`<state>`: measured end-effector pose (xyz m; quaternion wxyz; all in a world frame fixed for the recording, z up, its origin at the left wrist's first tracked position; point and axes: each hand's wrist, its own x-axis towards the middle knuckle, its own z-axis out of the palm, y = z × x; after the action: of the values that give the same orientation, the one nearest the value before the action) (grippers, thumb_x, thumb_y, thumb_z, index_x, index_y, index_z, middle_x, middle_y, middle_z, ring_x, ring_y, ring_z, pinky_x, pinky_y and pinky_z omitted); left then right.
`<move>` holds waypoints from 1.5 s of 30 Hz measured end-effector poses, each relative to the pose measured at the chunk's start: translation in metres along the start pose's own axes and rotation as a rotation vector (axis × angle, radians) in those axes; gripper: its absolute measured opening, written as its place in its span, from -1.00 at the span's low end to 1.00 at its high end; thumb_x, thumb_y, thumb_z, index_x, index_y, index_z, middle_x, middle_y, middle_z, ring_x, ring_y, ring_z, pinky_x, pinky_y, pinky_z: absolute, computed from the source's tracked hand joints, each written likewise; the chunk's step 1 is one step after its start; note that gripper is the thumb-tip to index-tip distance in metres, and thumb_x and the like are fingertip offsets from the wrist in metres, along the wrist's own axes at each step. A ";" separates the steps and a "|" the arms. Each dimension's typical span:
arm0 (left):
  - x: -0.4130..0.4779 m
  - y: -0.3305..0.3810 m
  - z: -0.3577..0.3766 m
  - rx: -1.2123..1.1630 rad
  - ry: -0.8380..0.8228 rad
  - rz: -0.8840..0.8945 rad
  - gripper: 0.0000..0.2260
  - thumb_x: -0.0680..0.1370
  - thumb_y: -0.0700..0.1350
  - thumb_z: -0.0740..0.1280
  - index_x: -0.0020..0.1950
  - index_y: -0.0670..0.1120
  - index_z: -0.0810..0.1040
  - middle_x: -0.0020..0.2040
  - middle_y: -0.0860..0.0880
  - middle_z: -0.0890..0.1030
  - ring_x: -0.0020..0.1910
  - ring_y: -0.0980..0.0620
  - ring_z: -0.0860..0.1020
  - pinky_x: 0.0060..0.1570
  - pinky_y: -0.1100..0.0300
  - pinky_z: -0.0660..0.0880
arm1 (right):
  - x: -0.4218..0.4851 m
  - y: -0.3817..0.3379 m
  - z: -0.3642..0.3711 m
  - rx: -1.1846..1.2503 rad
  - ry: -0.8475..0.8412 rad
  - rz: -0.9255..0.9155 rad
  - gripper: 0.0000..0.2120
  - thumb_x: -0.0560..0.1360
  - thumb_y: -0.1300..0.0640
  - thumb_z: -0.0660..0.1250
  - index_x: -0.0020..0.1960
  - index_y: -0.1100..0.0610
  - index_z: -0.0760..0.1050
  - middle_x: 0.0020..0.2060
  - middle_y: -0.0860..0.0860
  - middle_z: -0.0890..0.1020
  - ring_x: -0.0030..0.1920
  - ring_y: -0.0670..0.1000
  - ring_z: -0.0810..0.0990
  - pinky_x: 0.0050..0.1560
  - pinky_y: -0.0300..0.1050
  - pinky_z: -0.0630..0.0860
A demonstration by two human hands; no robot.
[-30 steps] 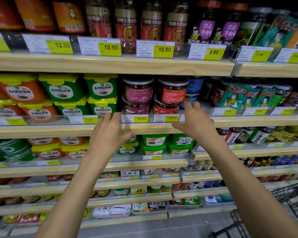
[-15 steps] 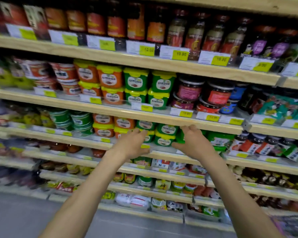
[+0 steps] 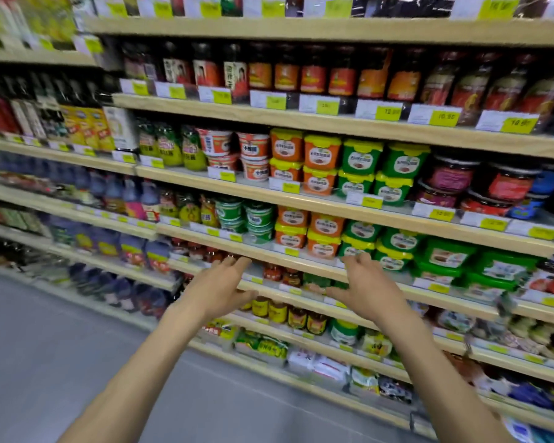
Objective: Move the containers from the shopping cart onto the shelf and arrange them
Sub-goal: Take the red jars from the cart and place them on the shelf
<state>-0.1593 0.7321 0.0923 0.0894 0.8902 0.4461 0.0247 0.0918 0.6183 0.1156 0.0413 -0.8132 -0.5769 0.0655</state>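
Containers [image 3: 363, 231] crowd the shelf [image 3: 301, 263] edge, while the left hand [image 3: 218, 289] and right hand [image 3: 365, 286] hover apart, empty, fingers loose.

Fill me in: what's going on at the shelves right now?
A person faces stocked supermarket shelves with both arms stretched forward. The left hand and right hand are both empty, fingers loosely spread, held in front of the shelf that carries the stacked orange tubs and green tubs. Whether either hand touches the shelf edge cannot be told. No shopping cart is in view.
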 end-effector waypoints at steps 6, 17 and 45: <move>-0.024 -0.077 -0.015 -0.034 0.035 -0.032 -0.33 0.57 0.25 0.27 0.59 0.02 0.15 0.49 -0.06 0.35 0.43 -0.09 0.38 0.21 -0.03 0.50 | 0.013 -0.086 -0.008 -0.035 0.007 -0.059 -0.32 0.55 -0.22 0.31 0.54 0.10 0.23 0.40 0.13 0.33 0.41 0.18 0.33 0.31 0.06 0.44; -0.008 -0.209 -0.070 -0.017 0.117 0.091 -0.41 0.60 0.18 0.28 0.56 0.01 0.22 0.44 -0.09 0.41 0.37 -0.11 0.42 0.15 0.00 0.49 | 0.041 -0.223 -0.005 -0.059 0.072 0.082 -0.38 0.55 -0.18 0.34 0.47 0.13 0.30 0.36 0.16 0.36 0.38 0.22 0.36 0.27 0.14 0.46; 0.209 -0.283 -0.110 -0.377 0.215 0.145 -0.50 0.59 0.09 0.35 0.48 -0.04 0.37 0.33 -0.06 0.52 0.26 -0.08 0.52 0.07 0.06 0.47 | 0.247 -0.271 -0.017 0.132 0.222 0.066 -0.32 0.55 -0.12 0.36 0.53 0.17 0.24 0.44 0.17 0.34 0.43 0.19 0.35 0.27 0.09 0.43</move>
<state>-0.2708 1.0798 0.1419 0.2039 0.8798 0.3752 0.2086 -0.0776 0.9412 0.1562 0.1559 -0.8295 -0.5361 0.0143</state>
